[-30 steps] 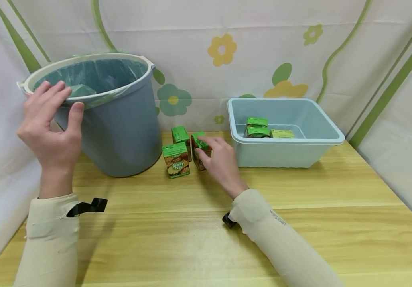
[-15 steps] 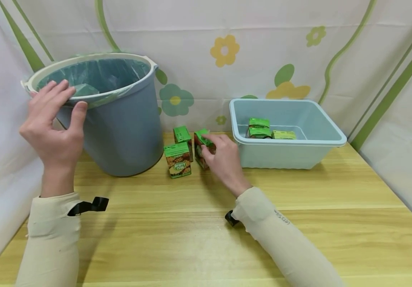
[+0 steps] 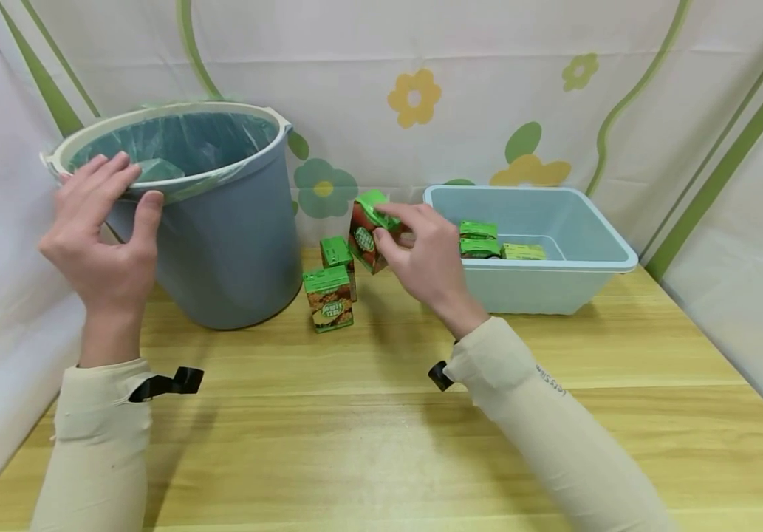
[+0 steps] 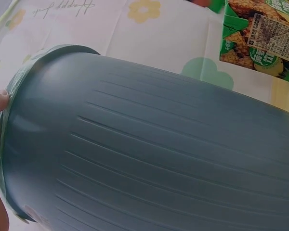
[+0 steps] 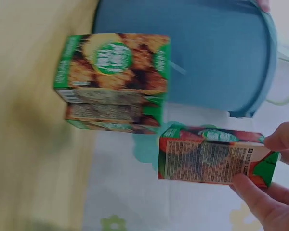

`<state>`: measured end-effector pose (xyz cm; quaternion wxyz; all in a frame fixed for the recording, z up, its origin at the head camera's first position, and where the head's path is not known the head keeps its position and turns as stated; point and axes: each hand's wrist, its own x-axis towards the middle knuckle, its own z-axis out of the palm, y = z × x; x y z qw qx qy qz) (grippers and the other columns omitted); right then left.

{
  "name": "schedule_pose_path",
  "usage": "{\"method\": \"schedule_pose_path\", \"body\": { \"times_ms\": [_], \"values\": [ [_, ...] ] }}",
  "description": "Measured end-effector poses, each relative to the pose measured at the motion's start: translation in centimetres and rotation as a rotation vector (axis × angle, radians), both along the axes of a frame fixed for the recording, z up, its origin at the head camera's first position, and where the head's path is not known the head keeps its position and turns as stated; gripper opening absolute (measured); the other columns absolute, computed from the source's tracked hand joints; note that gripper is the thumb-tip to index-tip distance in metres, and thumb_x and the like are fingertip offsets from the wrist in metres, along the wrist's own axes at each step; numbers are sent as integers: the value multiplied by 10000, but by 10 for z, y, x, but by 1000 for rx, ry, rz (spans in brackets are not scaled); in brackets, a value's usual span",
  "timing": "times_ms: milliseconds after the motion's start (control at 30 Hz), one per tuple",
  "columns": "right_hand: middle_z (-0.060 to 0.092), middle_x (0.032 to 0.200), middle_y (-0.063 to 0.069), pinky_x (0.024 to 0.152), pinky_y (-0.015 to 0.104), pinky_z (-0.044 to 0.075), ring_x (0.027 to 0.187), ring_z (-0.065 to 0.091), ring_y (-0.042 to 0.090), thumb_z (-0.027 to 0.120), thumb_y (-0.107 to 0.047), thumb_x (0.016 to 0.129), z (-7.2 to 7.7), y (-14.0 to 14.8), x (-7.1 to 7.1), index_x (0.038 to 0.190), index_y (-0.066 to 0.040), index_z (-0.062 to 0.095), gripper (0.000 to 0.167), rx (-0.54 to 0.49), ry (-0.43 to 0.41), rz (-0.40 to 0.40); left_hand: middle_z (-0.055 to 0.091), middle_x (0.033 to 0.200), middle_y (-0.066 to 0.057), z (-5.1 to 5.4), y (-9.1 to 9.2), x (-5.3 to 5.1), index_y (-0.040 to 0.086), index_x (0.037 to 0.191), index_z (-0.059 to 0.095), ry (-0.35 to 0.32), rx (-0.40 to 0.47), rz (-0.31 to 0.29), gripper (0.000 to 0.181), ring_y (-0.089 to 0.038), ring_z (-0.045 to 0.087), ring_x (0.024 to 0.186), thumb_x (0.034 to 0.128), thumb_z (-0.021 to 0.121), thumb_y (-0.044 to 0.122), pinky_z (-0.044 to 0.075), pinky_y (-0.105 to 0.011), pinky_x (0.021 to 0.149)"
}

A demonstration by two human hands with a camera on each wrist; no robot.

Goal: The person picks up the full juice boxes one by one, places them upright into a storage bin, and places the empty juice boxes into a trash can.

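The lined blue bin (image 3: 228, 244) bears my left hand (image 3: 102, 229) on its rim, fingers nearly straight. Between it and the pale-blue tub (image 3: 521, 288), my right hand (image 3: 428, 251) pinches a green-topped snack box (image 3: 363, 238) aloft by its top end, body jutting beyond my fingertips.

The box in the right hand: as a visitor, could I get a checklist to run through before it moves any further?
1. Grip: ok; the right hand pinches the box by its green-topped end.
2. Off the table: ok; it is held above it.
3. Box upright: not ok; it tilts in the head view.
4. Clear of the two standing boxes: cannot tell; their outlines nearly meet in the pictures.
5. Hand at the bin: ok; the left hand rests on its rim.
6. Room in the tub: ok; bare floor shows beside its boxes.
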<state>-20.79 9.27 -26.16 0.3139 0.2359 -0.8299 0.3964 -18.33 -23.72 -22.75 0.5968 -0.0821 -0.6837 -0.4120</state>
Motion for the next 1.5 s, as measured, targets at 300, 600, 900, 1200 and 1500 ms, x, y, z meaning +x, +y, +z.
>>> {"method": "schedule_pose_path", "body": {
  "times_ms": [300, 600, 900, 1200, 1500],
  "values": [
    [764, 1211, 130, 852, 336, 666, 962, 748, 235, 719, -141, 987, 35, 2, -3, 1278, -110, 783, 300, -86, -16, 72, 797, 1213, -111, 0, 2, 1, 97, 1124, 846, -2, -3, 4, 341, -163, 700, 1293, 876, 804, 328, 412, -334, 1252],
    [769, 1285, 71, 895, 288, 650, 982, 781, 195, 737, -160, 989, 62, -8, -5, 1281, -124, 780, 297, -223, -44, 138, 795, 1215, -118, 0, 1, 1, 93, 1131, 843, -4, -3, 1, 349, -160, 698, 1295, 877, 799, 328, 402, -332, 1260],
    [709, 1403, 77, 975, 287, 617, 1083, 758, 206, 722, -84, 1000, 86, -27, -4, 1366, -67, 717, 367, -438, -52, 263, 797, 1211, -119, -1, 2, 1, 99, 1124, 846, -1, -2, 4, 331, -161, 703, 1288, 875, 799, 311, 417, -335, 1249],
    [629, 1422, 159, 1058, 267, 576, 1185, 746, 235, 670, -10, 1017, 102, -50, -3, 1436, -5, 635, 421, -607, -62, 345, 797, 1211, -117, 0, 3, 0, 99, 1131, 844, -2, 0, -6, 340, -161, 700, 1291, 880, 805, 324, 405, -331, 1258],
    [639, 1356, 139, 824, 246, 605, 1126, 772, 165, 667, -60, 1032, 109, -82, -6, 1464, -67, 600, 437, -617, -120, 345, 797, 1210, -121, 1, 2, 3, 95, 1126, 844, -5, 5, -3, 330, -147, 702, 1287, 874, 798, 304, 404, -328, 1259]
  ]
}}
